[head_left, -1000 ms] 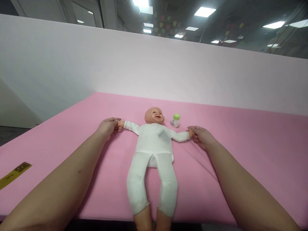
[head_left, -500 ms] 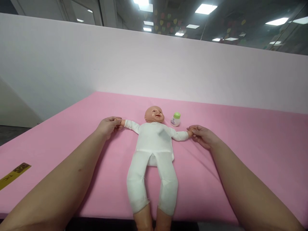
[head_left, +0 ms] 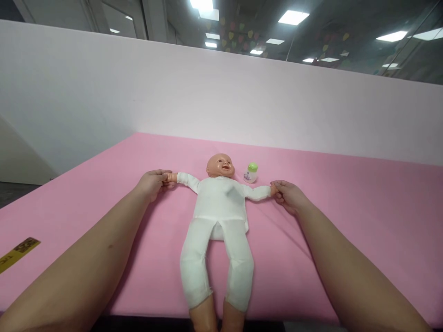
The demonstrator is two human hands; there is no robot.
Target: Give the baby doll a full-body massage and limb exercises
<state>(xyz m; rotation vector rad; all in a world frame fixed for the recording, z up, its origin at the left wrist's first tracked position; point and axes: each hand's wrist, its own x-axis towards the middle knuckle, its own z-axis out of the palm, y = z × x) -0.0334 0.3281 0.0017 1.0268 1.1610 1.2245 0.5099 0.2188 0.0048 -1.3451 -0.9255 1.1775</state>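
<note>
A baby doll (head_left: 221, 198) in a white cloth suit lies face up on the pink table surface (head_left: 294, 276), its arms spread to both sides and its feet at the front edge. My left hand (head_left: 154, 183) pinches the doll's hand on the left between thumb and fingers. On the right, my right hand (head_left: 288, 195) is closed on the doll's other hand. A small jar with a green lid (head_left: 251, 172) stands beside the doll's head, touched by neither hand.
A white wall panel (head_left: 221, 97) rises behind the table's back edge, with dark glass above it reflecting ceiling lights. A yellow label strip (head_left: 18, 254) lies at the front left of the table.
The view has shifted slightly. Both hands still grip the doll's hands, and the doll's arms keep nearly the same spread.
</note>
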